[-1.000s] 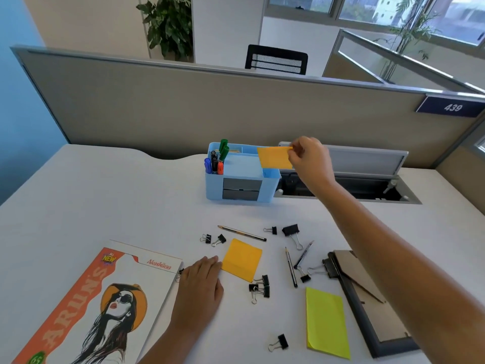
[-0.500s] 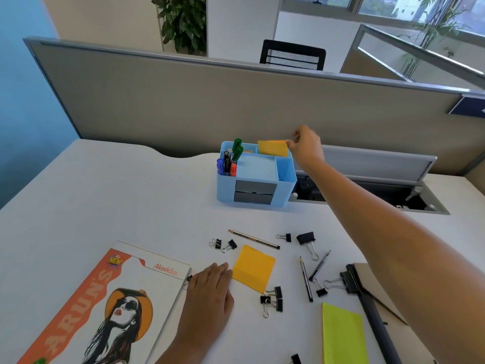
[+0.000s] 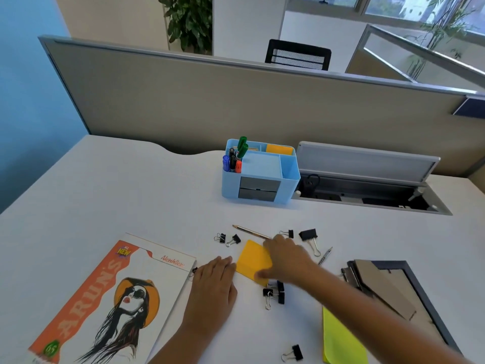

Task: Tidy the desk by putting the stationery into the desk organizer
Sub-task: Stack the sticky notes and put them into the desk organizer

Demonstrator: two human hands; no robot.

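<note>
Two flat hands, fingers spread, left beside "ARUN'S" notebook, right on orange sticky pad.

Beige partition, blue wall, black chair, potted plant, sunlit windows.

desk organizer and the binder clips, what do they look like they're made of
Desk organizer: looks like moulded plastic, pale blue, smooth with a faint sheen, with grey drawer fronts. Binder clips, such as the big one: probably painted metal, with matt black bodies and thin, shiny silver wire handles.
</note>
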